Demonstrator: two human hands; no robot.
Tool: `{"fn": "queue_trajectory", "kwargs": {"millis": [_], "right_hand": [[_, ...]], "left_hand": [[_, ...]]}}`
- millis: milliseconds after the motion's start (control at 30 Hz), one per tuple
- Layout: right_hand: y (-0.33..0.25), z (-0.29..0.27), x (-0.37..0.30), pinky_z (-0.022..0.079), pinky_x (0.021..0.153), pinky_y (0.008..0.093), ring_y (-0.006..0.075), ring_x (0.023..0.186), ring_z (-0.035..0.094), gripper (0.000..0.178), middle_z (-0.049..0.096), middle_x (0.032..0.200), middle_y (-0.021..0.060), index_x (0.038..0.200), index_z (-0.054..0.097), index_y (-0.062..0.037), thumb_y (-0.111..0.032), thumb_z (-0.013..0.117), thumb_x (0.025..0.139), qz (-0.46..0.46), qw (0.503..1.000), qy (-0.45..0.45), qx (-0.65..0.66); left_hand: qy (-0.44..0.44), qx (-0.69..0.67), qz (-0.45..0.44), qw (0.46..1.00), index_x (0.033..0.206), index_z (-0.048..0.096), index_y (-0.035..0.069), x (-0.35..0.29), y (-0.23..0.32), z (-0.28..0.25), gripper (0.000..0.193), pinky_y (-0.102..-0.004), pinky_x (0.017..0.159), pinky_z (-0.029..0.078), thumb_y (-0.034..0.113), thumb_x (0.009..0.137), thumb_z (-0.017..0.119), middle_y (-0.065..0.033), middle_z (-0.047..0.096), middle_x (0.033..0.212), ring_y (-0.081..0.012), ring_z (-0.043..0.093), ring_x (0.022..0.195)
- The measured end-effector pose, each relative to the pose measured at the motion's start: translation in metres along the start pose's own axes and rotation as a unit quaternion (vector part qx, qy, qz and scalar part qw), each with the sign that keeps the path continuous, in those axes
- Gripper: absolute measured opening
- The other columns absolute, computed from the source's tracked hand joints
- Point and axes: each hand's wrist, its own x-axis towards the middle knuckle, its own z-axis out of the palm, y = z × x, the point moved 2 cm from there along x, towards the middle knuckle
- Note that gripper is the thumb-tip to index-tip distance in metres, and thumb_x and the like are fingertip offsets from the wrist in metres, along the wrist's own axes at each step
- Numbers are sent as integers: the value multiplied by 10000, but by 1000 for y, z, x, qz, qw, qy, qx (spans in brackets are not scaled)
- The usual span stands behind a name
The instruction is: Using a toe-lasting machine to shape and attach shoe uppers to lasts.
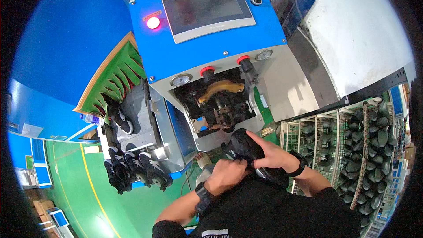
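Observation:
A black shoe (245, 146) with a small pale mark is held close against my body, below the opening of a blue and grey machine (207, 44). My left hand (227, 175) has its fingers curled at the shoe's near side. Across the other side lies my right hand (274, 155), gripping it with one finger stretched along the upper. Part of the shoe is covered by my hands and blends into my black shirt. Just beyond the shoe, a brown curved part (221, 89) and a dark metal clamp (224, 117) sit inside the machine's opening.
Several black shoes with white marks (147, 167) stand on the conveyor (132, 134) at left, beside a green strip curtain (119, 77). At right, wire racks (338, 145) hold many dark shoe-shaped pieces (352, 165). The machine's panel carries a screen (208, 11) and a lit red button (153, 23).

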Motion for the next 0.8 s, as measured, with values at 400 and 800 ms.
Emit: {"fn": "queue_trajectory", "kwargs": {"millis": [400,800], "right_hand": [[8,25,16,321,1148,340,229,1364,430,1055,442,1503,176,1582,197,-2,-95,777,705,-9,997,26,78],[53,-7,17,547,853,292,146,948,663,761,628,1280,64,1492,409,-10,-50,652,772,15,851,174,496]], "left_hand": [[123,-154,155,968,939,644,86,-19,-25,8,171,-440,642,536,234,876,702,-100,644,799,-321,666,743],[80,-299,110,945,993,656,68,-44,-18,-16,131,-457,727,535,183,931,663,-141,652,885,-370,658,839]]}}
